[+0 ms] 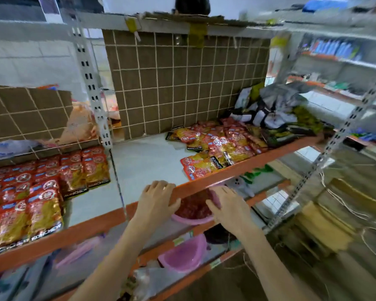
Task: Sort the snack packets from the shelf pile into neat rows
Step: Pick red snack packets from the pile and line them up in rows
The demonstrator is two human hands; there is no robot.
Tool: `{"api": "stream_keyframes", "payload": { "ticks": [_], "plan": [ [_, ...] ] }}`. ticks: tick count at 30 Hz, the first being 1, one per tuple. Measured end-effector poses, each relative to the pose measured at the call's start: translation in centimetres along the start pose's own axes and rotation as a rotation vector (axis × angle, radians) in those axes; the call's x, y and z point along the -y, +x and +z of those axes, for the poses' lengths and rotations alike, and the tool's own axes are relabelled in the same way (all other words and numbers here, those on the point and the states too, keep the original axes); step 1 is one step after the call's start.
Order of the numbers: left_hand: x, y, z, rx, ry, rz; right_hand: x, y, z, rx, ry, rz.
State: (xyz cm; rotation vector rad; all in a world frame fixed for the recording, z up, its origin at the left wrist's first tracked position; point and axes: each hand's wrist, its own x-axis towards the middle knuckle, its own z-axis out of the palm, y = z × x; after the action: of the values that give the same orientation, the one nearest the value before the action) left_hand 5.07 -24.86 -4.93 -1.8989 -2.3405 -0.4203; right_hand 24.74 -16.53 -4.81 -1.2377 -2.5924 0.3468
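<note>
Shop shelving of white slotted metal uprights fills the view, backed by a brown tiled panel (182,83), with a pale shelf board (143,161) edged by an orange front rail (237,168) running from 8 o'clock up to 3 o'clock. At 9 o'clock the red-and-gold foil snack packets already in rows (37,192) lie flat, overlapping like tiles. Toward 2 o'clock the loose heap of the same red-and-gold packets (217,144) sprawls across the board, two or three of them lying right at the rail. Behind it at 1 o'clock sits a jumble of grey, white and olive-green packets (276,109).

Both hands are low at 6 o'clock and hold no packet. The left hand (159,198) rests on the orange rail with relaxed fingers laid over its edge. The right hand (228,205) hangs just below the rail, fingers loosely spread, above a pink plastic basin of dark red goods (193,211) on the shelf beneath.

The likeliest slip, I judge, is at the rail: the front packets of the heap look ready to slide off if the pile is nudged, and they would drop toward the pink basin or lower shelves. Slick foil also means a grabbed stack could fan out and spill. Reaching past the heap could drag the grey and green jumble into it, mixing kinds
</note>
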Motion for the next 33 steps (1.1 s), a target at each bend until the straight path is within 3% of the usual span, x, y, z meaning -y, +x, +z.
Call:
{"api": "stream_keyframes", "payload": {
  "ticks": [8, 14, 25, 33],
  "plan": [
    [-10.6, 3.4, 3.2, 0.064, -0.182, 0.027, -10.7, -4.8, -3.1, 0.019, 0.098, 0.124],
    [-14.2, 7.7, 4.3, 0.056, -0.236, 0.074, -14.8, -3.6, -4.6, -0.005, 0.183, 0.161],
    [-12.4, 22.9, 5.1, 0.034, -0.269, -0.079, -19.5, 11.4, -7.6, -0.061, 0.296, 0.05],
    [-8.7, 33.2, 7.0, 0.183, -0.216, -0.27, -21.3, 25.4, -8.0, 0.045, 0.184, -0.098]
  ]
}}
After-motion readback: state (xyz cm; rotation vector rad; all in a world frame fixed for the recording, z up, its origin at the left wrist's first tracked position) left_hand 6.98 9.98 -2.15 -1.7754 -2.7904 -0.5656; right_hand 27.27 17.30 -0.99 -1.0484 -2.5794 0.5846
